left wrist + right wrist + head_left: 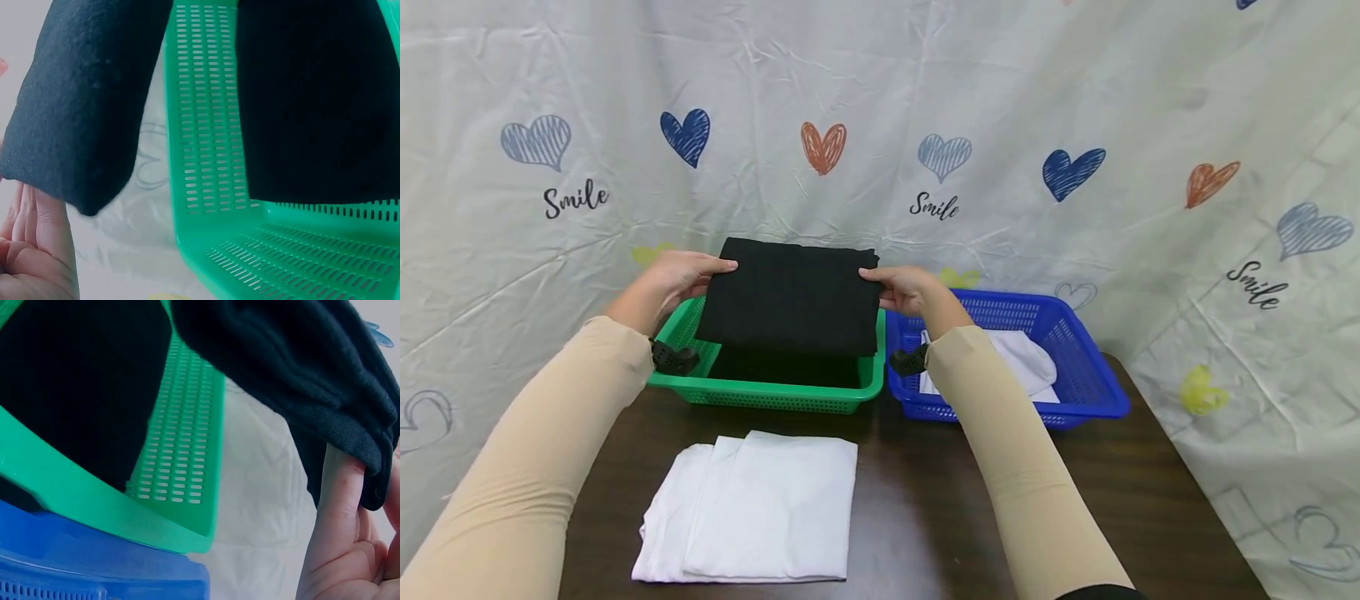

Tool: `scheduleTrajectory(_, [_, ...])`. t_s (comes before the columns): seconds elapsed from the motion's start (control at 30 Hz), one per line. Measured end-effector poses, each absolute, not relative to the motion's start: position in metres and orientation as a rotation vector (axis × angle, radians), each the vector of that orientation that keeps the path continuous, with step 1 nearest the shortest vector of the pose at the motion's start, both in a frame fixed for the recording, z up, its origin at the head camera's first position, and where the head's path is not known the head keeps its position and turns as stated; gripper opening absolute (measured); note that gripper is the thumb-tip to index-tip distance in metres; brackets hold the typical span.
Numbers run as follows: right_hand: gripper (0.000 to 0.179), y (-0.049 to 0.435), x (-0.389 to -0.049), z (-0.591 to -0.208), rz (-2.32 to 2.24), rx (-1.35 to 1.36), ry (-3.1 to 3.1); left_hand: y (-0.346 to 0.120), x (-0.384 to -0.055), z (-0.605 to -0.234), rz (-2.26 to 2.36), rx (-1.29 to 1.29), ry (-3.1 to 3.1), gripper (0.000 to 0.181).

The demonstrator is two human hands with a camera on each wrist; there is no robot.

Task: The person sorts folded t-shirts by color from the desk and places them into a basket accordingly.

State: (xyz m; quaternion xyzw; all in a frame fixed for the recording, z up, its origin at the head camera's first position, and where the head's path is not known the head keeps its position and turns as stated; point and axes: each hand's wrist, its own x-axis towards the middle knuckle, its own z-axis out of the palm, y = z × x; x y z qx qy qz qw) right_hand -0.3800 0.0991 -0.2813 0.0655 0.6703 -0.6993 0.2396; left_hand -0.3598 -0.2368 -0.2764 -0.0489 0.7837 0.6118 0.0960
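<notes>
Against the heart-print curtain, your left hand (pixel 673 279) and right hand (pixel 904 288) pinched the folded black garment (pixel 793 296) between the fingers, above the green basket (pixel 775 390), seemingly ready for lowering.

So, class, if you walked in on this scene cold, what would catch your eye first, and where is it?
First, the folded black cloth, held at its two sides by the left hand and right hand above the green basket, which already has dark cloth inside. Next, the folded white cloth lying on the dark table in front. Beside the green basket stands a blue basket with white cloth in it.
</notes>
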Motion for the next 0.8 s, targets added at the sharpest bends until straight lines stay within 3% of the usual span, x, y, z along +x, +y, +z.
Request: scheduleTrajectory(0.8, [0.012, 0.09, -0.392, -0.31, -1.789, 0.216, 1.909, -0.244, -0.361, -0.308, 1.655, -0.176, 2.377, 0.077])
